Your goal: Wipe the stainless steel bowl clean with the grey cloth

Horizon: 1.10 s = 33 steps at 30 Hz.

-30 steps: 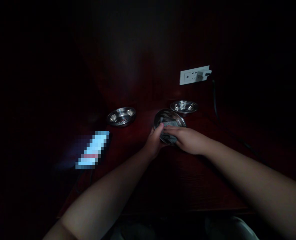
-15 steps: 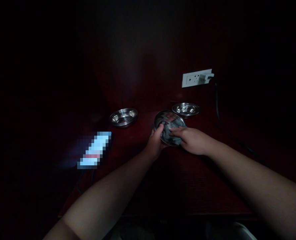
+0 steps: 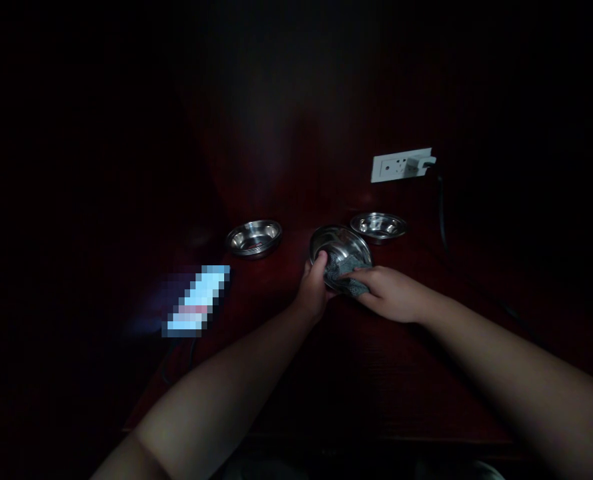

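Observation:
A shiny metal bowl is tilted toward me above the dark red table. My left hand grips its near left side, thumb over the rim and the other fingers mostly hidden behind it. Bunched inside the bowl's lower part is a grey-green cloth. My right hand holds this cloth against the inner wall, with some fingers hidden by the fabric. Just behind the held bowl, to its right, stands another metal bowl. Farther left sits a stack of metal bowls.
A lit, pixelated screen lies at the table's left, with a thin cable below it. On the back wall is a white socket panel with a plug in it; a dark cord runs down to the right. The surroundings are very dark.
My right hand has drawn the cloth from the bowl's middle down toward its lower right side. My left hand keeps its hold on the rim. The view has shifted slightly.

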{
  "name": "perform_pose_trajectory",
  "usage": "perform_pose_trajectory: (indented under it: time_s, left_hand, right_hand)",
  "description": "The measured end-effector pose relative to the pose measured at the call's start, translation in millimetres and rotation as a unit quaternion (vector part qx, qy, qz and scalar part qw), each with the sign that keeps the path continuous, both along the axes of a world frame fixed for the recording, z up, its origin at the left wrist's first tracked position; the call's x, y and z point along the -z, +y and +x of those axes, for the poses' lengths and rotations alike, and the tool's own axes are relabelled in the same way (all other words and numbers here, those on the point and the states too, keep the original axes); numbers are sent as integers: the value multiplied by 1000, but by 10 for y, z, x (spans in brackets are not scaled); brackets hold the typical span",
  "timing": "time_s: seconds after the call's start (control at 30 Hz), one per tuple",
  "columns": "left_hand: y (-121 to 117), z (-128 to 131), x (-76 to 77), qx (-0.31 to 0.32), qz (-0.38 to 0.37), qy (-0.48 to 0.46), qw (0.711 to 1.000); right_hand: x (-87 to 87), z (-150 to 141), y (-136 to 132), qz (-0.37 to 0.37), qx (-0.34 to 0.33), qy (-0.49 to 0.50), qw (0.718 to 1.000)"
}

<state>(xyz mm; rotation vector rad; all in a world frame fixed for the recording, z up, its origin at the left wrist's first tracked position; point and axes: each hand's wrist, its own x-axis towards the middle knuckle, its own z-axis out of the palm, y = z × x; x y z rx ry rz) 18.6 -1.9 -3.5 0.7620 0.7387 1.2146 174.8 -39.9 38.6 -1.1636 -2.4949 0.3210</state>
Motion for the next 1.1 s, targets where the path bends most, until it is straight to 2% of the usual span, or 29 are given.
perform_pose_trajectory:
  time_s: [0.13, 0.37, 0.6, 0.77, 0.9, 1.0, 1.1]
  left_hand:
    - [-18, 19, -28, 12, 3, 4, 1000]
    - [-45, 33, -55, 16, 15, 25, 999]
    - [-55, 15, -48, 38, 17, 54, 998]
    - [-31, 18, -21, 46, 24, 56, 997]
    - [-13, 21, -2, 35, 5, 52, 998]
    - [-16, 15, 0, 39, 7, 55, 998]
    - [-20, 6, 3, 39, 17, 69, 997]
  right_hand:
    - [-13, 5, 6, -12, 9, -3, 1000]
    - [36, -4, 42, 26, 126, -124, 984]
    - [191, 36, 152, 88, 103, -93, 986]
    - [193, 17, 162, 103, 113, -100, 983]
    - [117, 5, 120, 87, 132, -117, 980]
    - [34, 15, 80, 32, 156, -120, 980]
    - [-10, 41, 59, -32, 114, -57, 991]
